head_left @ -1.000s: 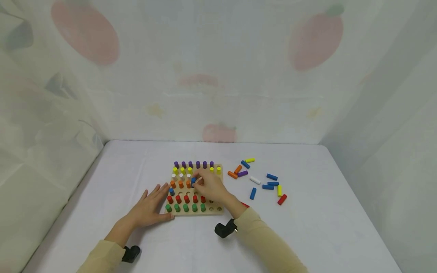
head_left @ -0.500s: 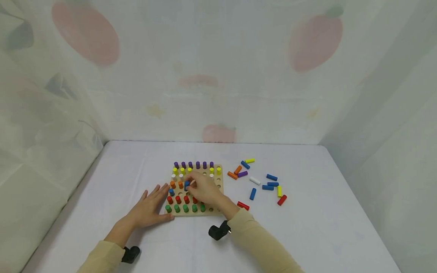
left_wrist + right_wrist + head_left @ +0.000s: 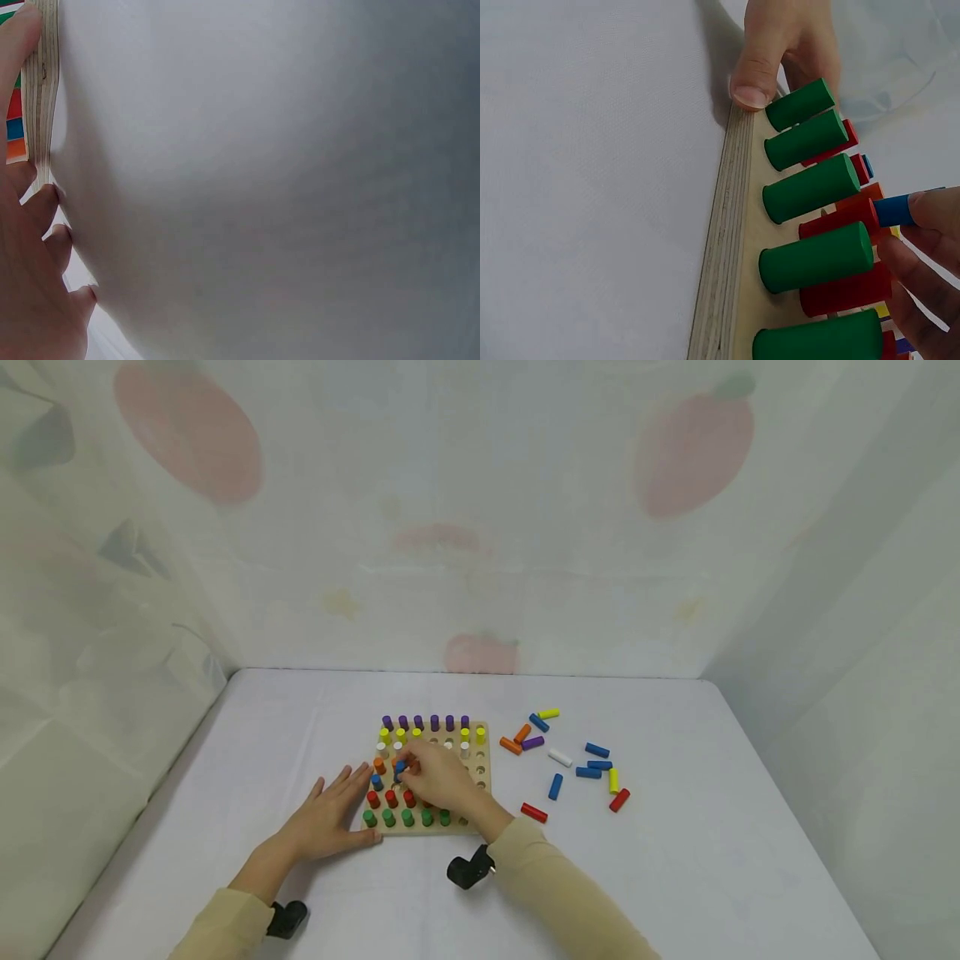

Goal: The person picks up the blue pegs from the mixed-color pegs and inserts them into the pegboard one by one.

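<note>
A wooden pegboard (image 3: 420, 830) carries upright pegs in colored rows, from green pegs (image 3: 408, 817) at the front to purple pegs (image 3: 434, 722) at the back. My right hand (image 3: 442, 777) pinches a blue peg (image 3: 894, 211) between thumb and fingers, over the board's left part, behind the red pegs (image 3: 391, 798). One blue peg (image 3: 377, 782) stands at the left end of its row. My left hand (image 3: 322, 822) lies with straight, spread fingers against the board's left edge. In the right wrist view its thumb (image 3: 751, 90) touches the front left corner. My right hand hides some pegs and holes.
Right of the board lie loose pegs: a white peg (image 3: 560, 757), a purple peg (image 3: 532, 742), a red peg (image 3: 534, 812), and several blue, orange and yellow ones. A white cloth covers the table (image 3: 712, 860). A patterned curtain (image 3: 570, 568) hangs behind.
My right hand has moved left across the board with the blue peg, uncovering white pegs and holes to its right. The left hand has stayed in place.
</note>
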A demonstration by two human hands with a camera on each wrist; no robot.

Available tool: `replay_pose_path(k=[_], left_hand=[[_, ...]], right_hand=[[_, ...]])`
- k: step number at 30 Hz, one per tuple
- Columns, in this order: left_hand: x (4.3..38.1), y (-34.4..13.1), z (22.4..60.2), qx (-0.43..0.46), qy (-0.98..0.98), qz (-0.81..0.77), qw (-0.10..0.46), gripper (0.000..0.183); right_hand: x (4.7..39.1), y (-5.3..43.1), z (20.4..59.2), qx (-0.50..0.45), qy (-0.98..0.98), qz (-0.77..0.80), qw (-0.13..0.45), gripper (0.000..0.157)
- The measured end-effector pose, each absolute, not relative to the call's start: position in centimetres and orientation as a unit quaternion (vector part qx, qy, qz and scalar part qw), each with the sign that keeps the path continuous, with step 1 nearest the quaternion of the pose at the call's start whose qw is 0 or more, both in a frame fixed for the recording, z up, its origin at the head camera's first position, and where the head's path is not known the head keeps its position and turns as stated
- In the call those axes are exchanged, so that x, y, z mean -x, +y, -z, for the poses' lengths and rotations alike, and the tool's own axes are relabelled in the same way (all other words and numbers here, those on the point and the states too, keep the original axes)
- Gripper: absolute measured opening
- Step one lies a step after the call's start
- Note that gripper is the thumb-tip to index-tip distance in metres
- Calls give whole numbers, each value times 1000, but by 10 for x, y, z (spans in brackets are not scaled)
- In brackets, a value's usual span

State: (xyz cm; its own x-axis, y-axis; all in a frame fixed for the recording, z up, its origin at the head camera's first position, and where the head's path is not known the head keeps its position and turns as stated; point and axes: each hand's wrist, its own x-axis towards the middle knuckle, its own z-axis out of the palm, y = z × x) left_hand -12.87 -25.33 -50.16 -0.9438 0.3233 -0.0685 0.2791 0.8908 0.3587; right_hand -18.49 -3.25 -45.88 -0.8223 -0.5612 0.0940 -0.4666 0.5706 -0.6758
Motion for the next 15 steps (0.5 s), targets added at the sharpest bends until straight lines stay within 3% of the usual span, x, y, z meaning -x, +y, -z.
replay_pose_path(k=[15], left_hand=[[128,-252,501,-156,970,-178,61,104]], right_hand=[[184,-44,464,278,896,335,82,17]])
